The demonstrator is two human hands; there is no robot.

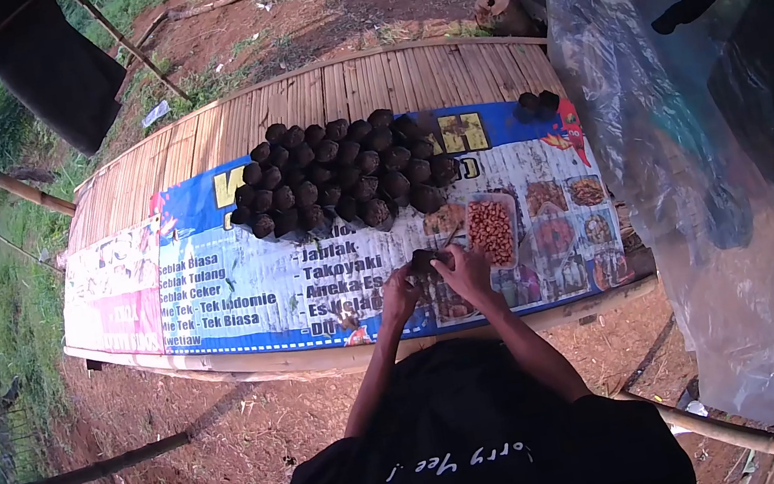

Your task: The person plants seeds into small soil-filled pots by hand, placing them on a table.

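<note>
A: Hands first. Where are they?

B: Both at the near edge of the table [189,142], over the banner [242,285] spread on it. Left hand [399,295] and right hand [466,273] sit side by side, almost touching.

A: Holding what?

B: One small dark bag [427,259], filled with soil from the look of it. It sits between the two hands, right at the fingertips, on the far side of both palms. Left hand curls around its left side, right hand closes over its right side and top. Both grip it; fingers bent, not flat.

A: Bag upright?

B: Too small and too covered to tell. Also can't tell if it rests on the banner or is lifted just off it.

A: What's near it?

B: A tray [493,231] of reddish-brown seeds just right of the bag, close to the right hand's fingers but apart from them. Farther back, mid-table, a packed cluster of the same dark bags [341,173] standing in rows, well apart from the hands. Two more bags [539,101] sit alone at the far right of the banner.

A: Anything else?

B: Clear plastic sheet [695,142] hanging on the right. Red dirt ground [191,476] under the table. Person wears a black shirt [471,452].
</note>
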